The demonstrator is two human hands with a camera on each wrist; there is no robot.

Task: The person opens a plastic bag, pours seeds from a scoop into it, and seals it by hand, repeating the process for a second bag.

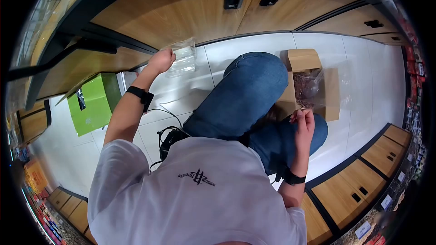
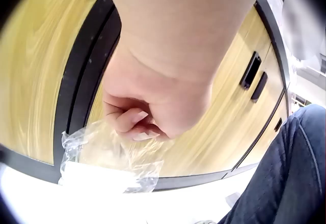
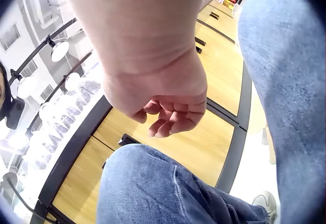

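Observation:
My left hand (image 1: 162, 61) grips the edge of a clear plastic bag (image 1: 184, 58), which hangs from curled fingers beside the wooden cabinet. In the left wrist view the bag (image 2: 109, 158) spreads below the fist, with a pale flat patch in its lower part. My right hand (image 1: 303, 121) hovers by my knee, fingers loosely bent and holding nothing. The right wrist view shows that hand (image 3: 165, 102) with bare fingertips. Just beyond it stands an open cardboard box (image 1: 332, 95) with clear plastic wrapping (image 1: 309, 84) and dark reddish contents inside.
A green box (image 1: 93, 104) stands on the tiled floor (image 1: 363, 77) at the left. Wooden cabinets (image 1: 181, 9) with black handles run along the front, and more cabinets (image 1: 338, 195) are at the right. A black cable (image 1: 165, 111) trails beside my leg.

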